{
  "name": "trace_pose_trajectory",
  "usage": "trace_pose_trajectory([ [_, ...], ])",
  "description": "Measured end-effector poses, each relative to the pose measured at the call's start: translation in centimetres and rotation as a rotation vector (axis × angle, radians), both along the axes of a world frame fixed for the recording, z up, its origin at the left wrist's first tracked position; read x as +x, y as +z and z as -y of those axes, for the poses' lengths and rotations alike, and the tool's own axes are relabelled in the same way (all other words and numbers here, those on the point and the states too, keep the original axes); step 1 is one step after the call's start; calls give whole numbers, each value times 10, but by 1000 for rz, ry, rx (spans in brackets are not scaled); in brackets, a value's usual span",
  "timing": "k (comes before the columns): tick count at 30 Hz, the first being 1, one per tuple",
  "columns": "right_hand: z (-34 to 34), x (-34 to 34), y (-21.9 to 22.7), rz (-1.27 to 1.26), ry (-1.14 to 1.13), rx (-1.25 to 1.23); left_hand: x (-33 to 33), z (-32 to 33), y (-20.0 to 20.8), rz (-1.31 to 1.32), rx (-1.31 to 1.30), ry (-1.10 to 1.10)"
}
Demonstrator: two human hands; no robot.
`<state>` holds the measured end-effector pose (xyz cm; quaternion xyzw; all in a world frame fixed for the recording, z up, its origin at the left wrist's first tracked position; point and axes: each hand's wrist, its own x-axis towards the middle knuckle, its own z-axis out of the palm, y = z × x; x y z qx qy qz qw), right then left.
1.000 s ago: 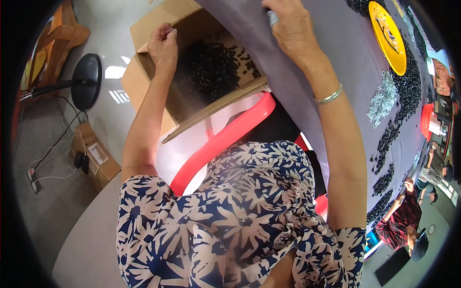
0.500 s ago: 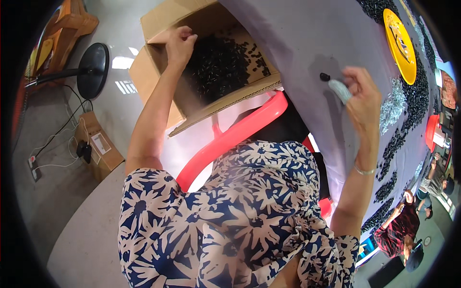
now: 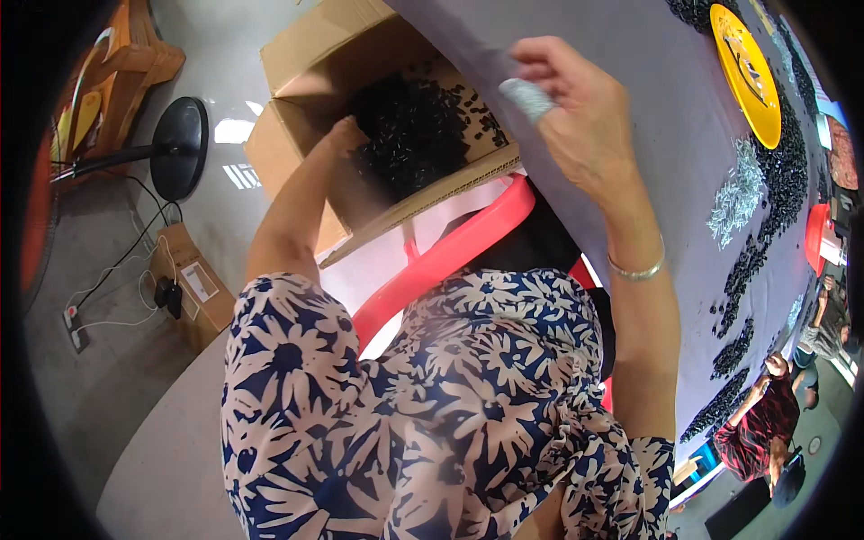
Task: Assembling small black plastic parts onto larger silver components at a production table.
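Note:
My left hand (image 3: 345, 137) reaches into an open cardboard box (image 3: 315, 25), by its left inner wall. Its fingers point down and their tips are hard to make out. Many small black pieces (image 3: 414, 126) lie heaped in the box. Over the grey-purple cloth of the table (image 3: 661, 117), my right hand (image 3: 580, 112) hangs just right of the box. Its fingers are curled in and a little blurred; anything between them is hidden. A pale silvery wrap (image 3: 527, 99) covers its thumb, and a bracelet (image 3: 639, 270) circles the wrist.
A yellow plate (image 3: 745, 76) stands on the far right of the table among black pieces (image 3: 781, 180) and clear ones (image 3: 738, 193). A red chair arm (image 3: 450, 252) runs below the box. A smaller carton (image 3: 189, 288) with cables stands on the floor. Other people (image 3: 765, 418) sit farther right.
My left hand has dropped from above the box's edge down into it. My right hand has swung left toward the box. The dark piece seen beside it on the cloth is out of sight.

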<state>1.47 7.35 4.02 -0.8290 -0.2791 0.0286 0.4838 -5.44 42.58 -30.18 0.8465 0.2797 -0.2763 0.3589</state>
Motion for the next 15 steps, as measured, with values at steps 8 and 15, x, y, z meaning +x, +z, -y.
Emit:
trace_pose_trajectory([
  [8,64,23,1,-95,-323,-89,-30,46,-59,-85,89,124],
  [15,57,8,-1,16,-226,-180,-42,7,-55,-436,-75,141],
])
